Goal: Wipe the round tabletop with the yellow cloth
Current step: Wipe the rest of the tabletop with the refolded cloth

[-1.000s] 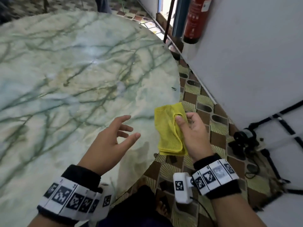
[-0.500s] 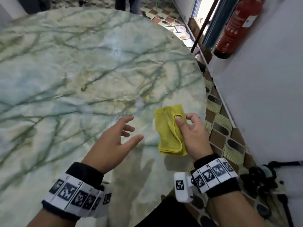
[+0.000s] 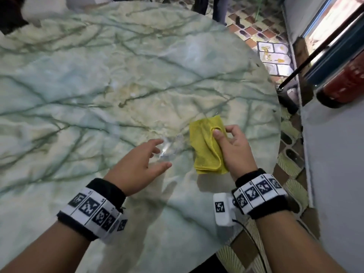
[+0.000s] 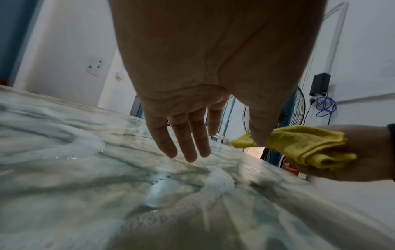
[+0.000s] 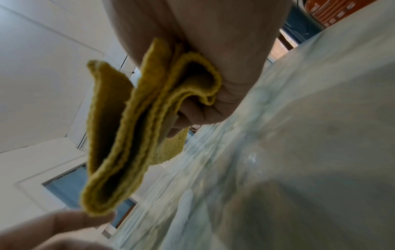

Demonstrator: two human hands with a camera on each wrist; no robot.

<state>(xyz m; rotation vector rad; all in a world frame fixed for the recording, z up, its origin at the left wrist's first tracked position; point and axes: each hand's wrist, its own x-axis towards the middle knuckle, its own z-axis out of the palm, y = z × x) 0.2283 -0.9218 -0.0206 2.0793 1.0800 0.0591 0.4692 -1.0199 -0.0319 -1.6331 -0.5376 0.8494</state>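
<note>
A round tabletop (image 3: pixel 98 85) of pale green veined marble fills most of the head view. My right hand (image 3: pixel 230 146) holds a folded yellow cloth (image 3: pixel 204 146) above the table's right part, thumb pressed onto its top face. The cloth (image 5: pixel 119 135) hangs in folded layers from my fingers in the right wrist view. My left hand (image 3: pixel 143 164) hovers just left of the cloth, fingers spread and relaxed, holding nothing. In the left wrist view its fingers (image 4: pixel 183 143) point down over the wet surface (image 4: pixel 149 194), with the cloth (image 4: pixel 299 145) at the right.
Small wet patches and foam (image 4: pixel 218 179) lie on the marble under my hands. A white wall (image 3: pixel 338 174) runs close along the right, with a red fire extinguisher (image 3: pixel 342 89) on it. Patterned floor tiles (image 3: pixel 291 134) show between table and wall. Someone's legs (image 3: pixel 216 6) stand beyond the far edge.
Both hands have moved from the table's right edge inward over the marble. The right hand keeps the same hold on the cloth; the left hand stays open beside it.
</note>
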